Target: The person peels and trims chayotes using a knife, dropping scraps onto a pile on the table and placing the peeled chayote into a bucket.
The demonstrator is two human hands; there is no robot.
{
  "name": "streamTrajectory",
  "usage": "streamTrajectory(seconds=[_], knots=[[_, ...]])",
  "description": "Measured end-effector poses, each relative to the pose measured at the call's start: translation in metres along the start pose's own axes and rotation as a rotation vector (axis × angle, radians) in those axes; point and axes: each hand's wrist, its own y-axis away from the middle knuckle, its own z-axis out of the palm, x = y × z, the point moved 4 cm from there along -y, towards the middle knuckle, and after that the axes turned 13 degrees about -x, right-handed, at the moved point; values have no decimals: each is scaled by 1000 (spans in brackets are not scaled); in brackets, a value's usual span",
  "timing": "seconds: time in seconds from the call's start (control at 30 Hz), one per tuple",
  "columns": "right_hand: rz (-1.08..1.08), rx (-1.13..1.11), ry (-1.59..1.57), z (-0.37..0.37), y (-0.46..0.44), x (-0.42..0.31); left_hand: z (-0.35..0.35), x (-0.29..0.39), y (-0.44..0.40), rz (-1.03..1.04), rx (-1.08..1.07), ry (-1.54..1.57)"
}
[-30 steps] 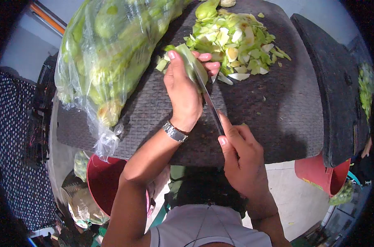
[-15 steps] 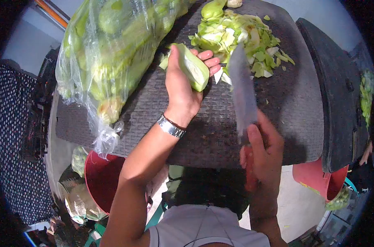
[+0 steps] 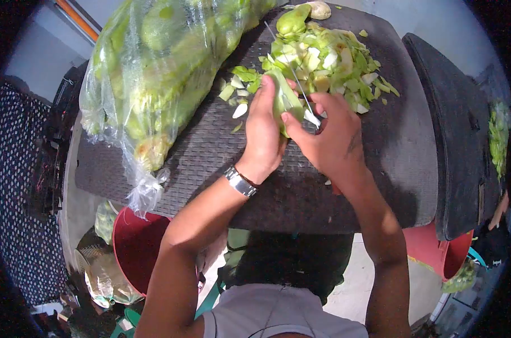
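Counter (image 3: 210, 163) is carrying scraps (image 3: 328, 62); L grip (image 3: 262, 130) is wrapping veg (image 3: 282, 90) snugly above it; R grip (image 3: 340, 132) is holding knife (image 3: 293, 72) firmly, thumb nr veg; prob. trimming; next move's needing steady veg, careful blade angle.

You have one view, from the camera worn on your head: it sits above your pale top (image 3: 283, 307) and faces forward and down at the surface (image 3: 210, 169). It is near enough to show your left hand (image 3: 262, 135) and right hand (image 3: 340, 138) around mid-frame, yet wide enough to catch floor (image 3: 346, 281) below them.
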Motion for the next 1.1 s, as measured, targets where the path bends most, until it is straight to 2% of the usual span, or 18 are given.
streamTrajectory(seconds=[0.1,0.2,0.33,0.47,0.6,0.63,0.67,0.9,0.97,1.1], knots=[[-54,17,13,3,-2,1,1,0,3,124,17,-269],[-44,-29,-57,7,-2,3,4,8,10,130,92,-393],[8,-56,-152,12,0,10,-7,3,2,104,204,-110],[6,22,-106,8,2,25,-21,6,-3,28,184,42],[85,101,16,-5,-4,35,-24,7,-13,13,45,331],[133,101,19,-8,-6,38,-21,6,-11,-59,-57,418],[179,103,22,-12,-7,42,-20,5,-11,-78,-71,418],[83,112,-81,-15,-6,50,-26,1,-15,-133,-112,402],[226,-17,-199,-13,-3,45,-25,2,-15,-136,-112,384],[253,-241,-229,-8,1,31,-18,7,-12,-132,-67,351]])
